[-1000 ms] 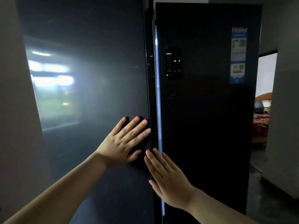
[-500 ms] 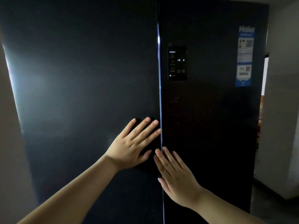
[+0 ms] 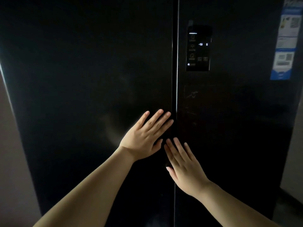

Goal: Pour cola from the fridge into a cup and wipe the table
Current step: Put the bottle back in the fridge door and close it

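A tall black two-door fridge fills the head view, its left door (image 3: 82, 95) and right door (image 3: 237, 128) meeting at a dark central seam. My left hand (image 3: 144, 135) lies flat with straight fingers on the left door, right beside the seam. My right hand (image 3: 183, 163) rests flat with straight fingers just below it, at the seam on the right door's edge. No light shows through the seam. No cola, cup or table is in sight.
A lit control panel (image 3: 198, 48) reading -19 and 5 sits high on the right door. A blue and white label (image 3: 285, 45) is stuck near its upper right edge. Pale walls flank the fridge on the left (image 3: 13, 161) and right (image 3: 293, 145).
The left door has swung shut under my left hand: the bright strip of light at the seam has gone. The view has moved closer to the fridge.
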Motion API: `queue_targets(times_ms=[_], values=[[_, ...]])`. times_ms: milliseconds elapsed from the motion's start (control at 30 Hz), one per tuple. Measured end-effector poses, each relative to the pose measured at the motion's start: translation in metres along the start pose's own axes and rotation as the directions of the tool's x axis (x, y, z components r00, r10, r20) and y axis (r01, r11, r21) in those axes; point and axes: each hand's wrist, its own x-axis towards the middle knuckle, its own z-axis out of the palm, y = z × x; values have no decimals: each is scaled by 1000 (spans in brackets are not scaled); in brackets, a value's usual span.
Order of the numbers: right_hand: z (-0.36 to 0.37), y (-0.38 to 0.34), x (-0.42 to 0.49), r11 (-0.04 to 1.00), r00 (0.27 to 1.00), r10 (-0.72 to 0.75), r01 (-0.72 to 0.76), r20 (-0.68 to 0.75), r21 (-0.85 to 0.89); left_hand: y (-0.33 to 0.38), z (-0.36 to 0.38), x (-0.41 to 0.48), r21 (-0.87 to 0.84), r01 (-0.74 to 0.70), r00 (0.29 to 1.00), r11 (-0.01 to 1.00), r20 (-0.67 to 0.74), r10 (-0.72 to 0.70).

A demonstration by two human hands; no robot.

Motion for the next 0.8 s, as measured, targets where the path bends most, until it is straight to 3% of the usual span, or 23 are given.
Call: queue_targets(times_ms=[267, 467, 633, 800], values=[[-42, 4, -5, 991, 986, -18, -4, 164, 133, 13, -36, 3, 15, 84, 941, 996, 328, -84], [-79, -8, -29, 969, 988, 12, -49, 152, 240, 41, -96, -26, -144, 249, 874, 958, 460, -158], [-105, -24, -45, 845, 982, 53, -142, 183, 516, 62, -149, -82, -147, 573, 690, 806, 617, -378], [-126, -89, -47, 720, 988, -104, -4, 114, 694, 68, -218, -163, 42, 707, 487, 706, 695, -529]])
